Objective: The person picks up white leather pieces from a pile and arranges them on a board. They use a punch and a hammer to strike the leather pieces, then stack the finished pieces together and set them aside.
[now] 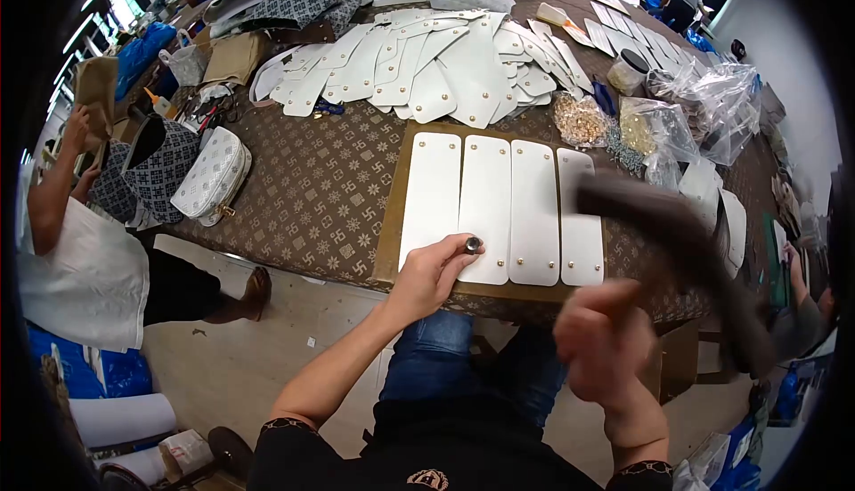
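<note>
My left hand (pixel 431 270) pinches a short round metal rivet setter (pixel 473 244), its end facing up, over the lower edge of a white panel (pixel 486 193). My right hand (pixel 606 335) is closed and blurred by motion, raised at the table's front edge on a dark hammer (pixel 659 211), also smeared. Several white rounded panels lie side by side on a brown board (pixel 389 240), with small gold rivets at their corners. The hammer partly covers the rightmost panel (pixel 581 246).
A pile of white riveted panels (pixel 432 59) spreads behind the board. Bags of gold rivets (pixel 583 121), a jar (pixel 628 73) and clear plastic (pixel 721 113) lie to the right. A white patterned pouch (pixel 212 175) sits left, near a standing person (pixel 80 259).
</note>
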The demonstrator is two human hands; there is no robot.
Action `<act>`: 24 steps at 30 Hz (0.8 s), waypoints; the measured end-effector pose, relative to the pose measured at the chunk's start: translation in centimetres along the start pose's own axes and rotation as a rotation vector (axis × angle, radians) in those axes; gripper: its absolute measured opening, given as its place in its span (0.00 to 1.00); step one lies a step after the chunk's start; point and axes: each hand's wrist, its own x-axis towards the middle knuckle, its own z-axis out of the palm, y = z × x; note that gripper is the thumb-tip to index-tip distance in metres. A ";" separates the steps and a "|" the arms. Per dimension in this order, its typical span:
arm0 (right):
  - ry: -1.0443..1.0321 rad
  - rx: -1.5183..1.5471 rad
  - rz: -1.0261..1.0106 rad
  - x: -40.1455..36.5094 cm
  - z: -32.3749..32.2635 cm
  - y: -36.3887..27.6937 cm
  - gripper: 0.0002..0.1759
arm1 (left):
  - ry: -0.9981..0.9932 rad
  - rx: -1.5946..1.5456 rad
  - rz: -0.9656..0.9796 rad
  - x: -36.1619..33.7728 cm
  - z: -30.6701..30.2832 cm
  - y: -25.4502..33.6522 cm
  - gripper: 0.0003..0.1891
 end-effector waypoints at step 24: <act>0.623 0.574 -0.353 -0.5 -2.9 -2.7 0.13 | -0.113 -0.126 0.012 2.3 4.5 -0.3 0.11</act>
